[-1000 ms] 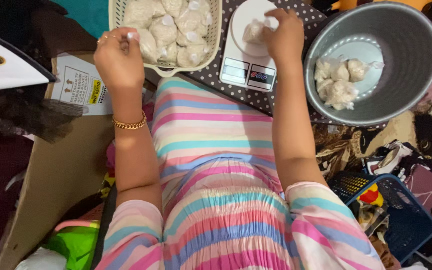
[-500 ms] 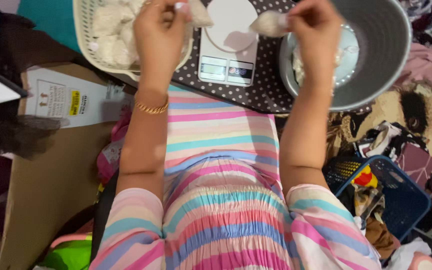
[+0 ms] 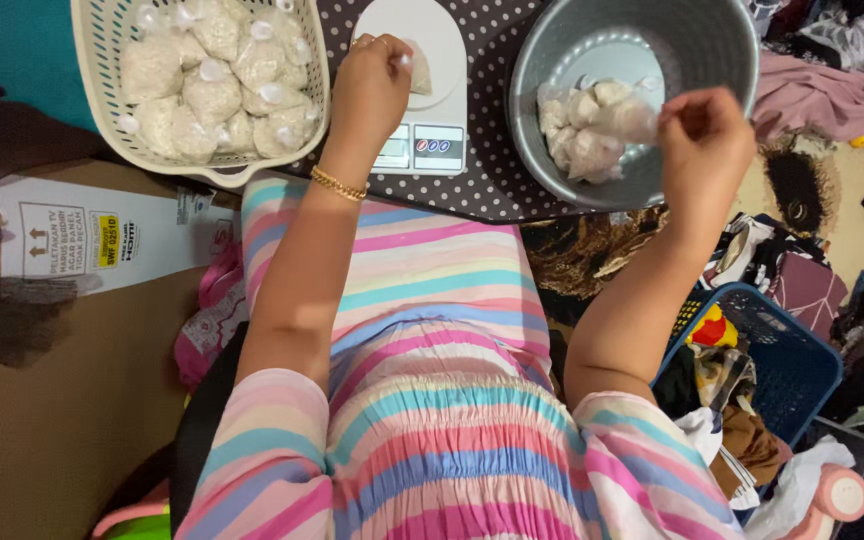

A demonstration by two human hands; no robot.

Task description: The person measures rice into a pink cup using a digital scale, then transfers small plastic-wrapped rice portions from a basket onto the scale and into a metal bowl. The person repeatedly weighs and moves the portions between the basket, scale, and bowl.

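Since half a second ago both your hands have travelled: your left hand (image 3: 370, 78) has come down onto the kitchen scale (image 3: 414, 85), and your right hand (image 3: 704, 140) has swung out over the grey metal basin (image 3: 722, 45).

Your left grip is pinched shut on the knotted top of a small clear bag of white filling (image 3: 418, 68), which lies on the scale's round white platform, so the bag rests its weight there while the fingers only steady it. Your right grip is likewise closed, thumb against fingertips, on the neck of a second bag (image 3: 627, 118) that hangs low over the basin's inside, just above the bags already piled there (image 3: 577, 135). Held by the knot, it dangles clear of your palm.

Your left forearm runs straight up from your lap, wrist bent forward, a gold bracelet (image 3: 338, 184) at the wrist. Your right arm angles outward, elbow low by the blue crate (image 3: 802, 360), hand raised with the knuckles toward you.

Left of the scale sits the cream plastic basket (image 3: 92, 95), full of similar bags; scale and basin stand on a dark polka-dot cloth (image 3: 497, 185).
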